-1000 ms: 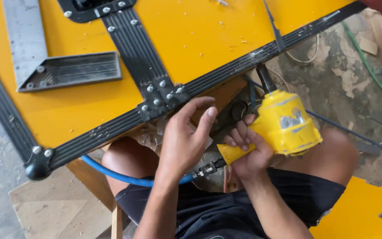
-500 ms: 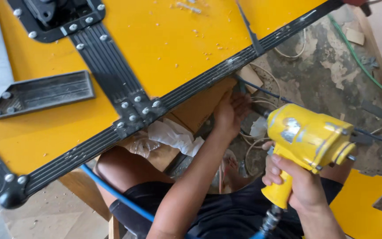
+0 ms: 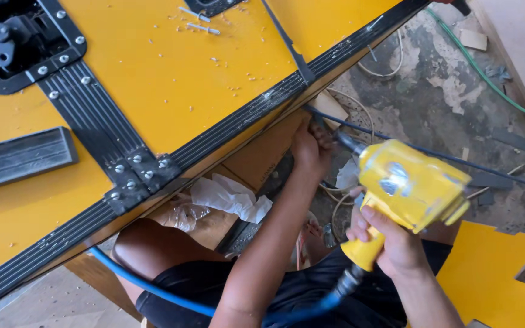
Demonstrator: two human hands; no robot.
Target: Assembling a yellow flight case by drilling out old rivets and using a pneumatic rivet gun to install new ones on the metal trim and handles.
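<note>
Item: yellow pneumatic tool (image 3: 411,185), pistol-shaped, held off the near right edge of the yellow panel (image 3: 171,91), above the floor (image 3: 457,97). Its long axis is laid from lower right to upper left, the nose directed at the panel's underside. A blue air hose (image 3: 153,285) is coupled at the base of the grip.

Right hand (image 3: 390,243): closed round the tool's grip, one finger laid along the body.

Left hand (image 3: 311,149): reached up under the black ribbed edge trim (image 3: 262,109), fingers curled; what is gripped there cannot be told. It lies up and to the left of the tool, just ahead of its nose, and is the nearer hand to the panel edge.

Surroundings: a riveted black corner bracket (image 3: 138,176), a recessed black latch (image 3: 7,42) at the far left corner, crumpled white wrapping (image 3: 229,197) beneath the edge, a green hose (image 3: 487,79) and loose cables on the floor.

Change noted: against half a second earlier, the tool is brought closer to the left hand, and the panel is seen further left in view.
</note>
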